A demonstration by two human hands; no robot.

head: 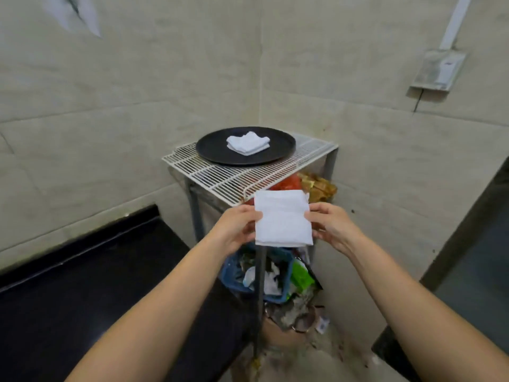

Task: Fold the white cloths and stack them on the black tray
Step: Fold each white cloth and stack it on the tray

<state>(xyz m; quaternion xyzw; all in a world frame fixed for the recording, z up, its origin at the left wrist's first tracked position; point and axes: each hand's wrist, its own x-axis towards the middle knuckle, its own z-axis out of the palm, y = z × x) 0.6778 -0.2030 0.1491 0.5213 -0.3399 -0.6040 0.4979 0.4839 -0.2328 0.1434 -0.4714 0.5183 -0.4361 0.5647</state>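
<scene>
A round black tray (209,154) sits on a white wire rack (220,177) in the centre of the frame, in the corner of a pale tiled room. On the tray lies a small stack of folded white cloths (248,143), near its middle. Below the rack, in the lower centre, a blue bin (234,274) holds crumpled paper, plastic and a green wrapper; more litter lies on the floor just beside it. Behind the rack's front edge, orange and brown packets (316,186) show through the wires. A black worktop (82,285) runs along the left side of the frame. Two bare forearms reach up from the bottom corners toward the centre. Between them, in front of the rack's near edge and in the air, hangs a folded white cloth (282,219), a neat upright rectangle. The left hand (234,227) pinches its left edge, thumb on the front, so that grip is clamped on the cloth. The right hand (332,224) pinches the right edge in the same way, its grip also clamped on the cloth. A grey box (438,68) is fixed on the wall at upper right.
</scene>
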